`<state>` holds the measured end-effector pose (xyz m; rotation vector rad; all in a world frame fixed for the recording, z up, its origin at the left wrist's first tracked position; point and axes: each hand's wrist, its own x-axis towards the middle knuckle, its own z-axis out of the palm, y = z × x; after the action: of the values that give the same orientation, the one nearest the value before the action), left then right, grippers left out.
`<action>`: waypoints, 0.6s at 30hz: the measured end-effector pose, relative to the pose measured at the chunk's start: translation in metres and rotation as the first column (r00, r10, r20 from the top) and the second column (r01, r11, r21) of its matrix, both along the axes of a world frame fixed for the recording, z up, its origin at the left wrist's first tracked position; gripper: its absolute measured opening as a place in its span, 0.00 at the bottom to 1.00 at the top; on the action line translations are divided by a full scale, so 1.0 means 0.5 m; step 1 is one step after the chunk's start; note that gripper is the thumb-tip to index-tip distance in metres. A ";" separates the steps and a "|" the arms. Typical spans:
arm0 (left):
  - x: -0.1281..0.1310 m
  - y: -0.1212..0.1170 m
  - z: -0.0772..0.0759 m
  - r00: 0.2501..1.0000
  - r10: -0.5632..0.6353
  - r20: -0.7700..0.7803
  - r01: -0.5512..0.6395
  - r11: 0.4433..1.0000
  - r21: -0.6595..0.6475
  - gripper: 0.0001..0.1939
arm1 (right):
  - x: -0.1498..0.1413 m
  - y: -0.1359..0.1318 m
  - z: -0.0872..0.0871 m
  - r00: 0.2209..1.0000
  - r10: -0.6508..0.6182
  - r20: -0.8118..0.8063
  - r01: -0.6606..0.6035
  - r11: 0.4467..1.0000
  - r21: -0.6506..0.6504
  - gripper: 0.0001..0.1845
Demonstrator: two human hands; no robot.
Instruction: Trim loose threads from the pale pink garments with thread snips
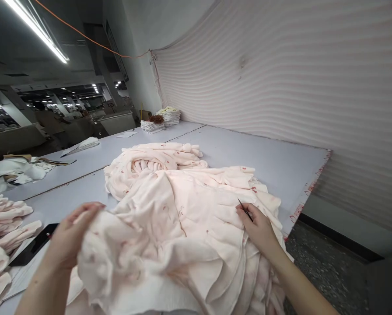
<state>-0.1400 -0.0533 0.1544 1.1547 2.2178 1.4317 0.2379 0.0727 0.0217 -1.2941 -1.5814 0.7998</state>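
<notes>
A pale pink garment (143, 262) of soft cloth with small reddish prints is spread in front of me, on a heap of similar pink garments (229, 175). At its left edge, my left hand (76, 232) is closed on the cloth; it is blurred and its fingertips are partly hidden. My right hand (257, 223) rests over the right side of the garment. Its fingers are closed round a slim dark pointed tool (245, 210), whose tip points up and left; the exact kind is not clear.
More pink garments (2, 245) lie at the left, next to a black phone-like slab (35, 246). White scraps (28, 170) and folded stacks (153, 126) sit farther back on the grey table (248, 148). Striped cloth (281, 74) hangs along the right side.
</notes>
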 end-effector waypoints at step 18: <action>0.402 0.203 -0.197 0.677 -0.667 -0.313 0.695 0.718 -0.027 0.09 | 0.043 -0.042 -0.001 0.977 -0.051 -0.205 0.045 0.998 -0.037 0.21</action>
<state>0.0609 0.0482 0.0560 2.0729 1.5548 1.0747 0.2596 0.0518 0.0211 -1.2252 -1.3729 0.9017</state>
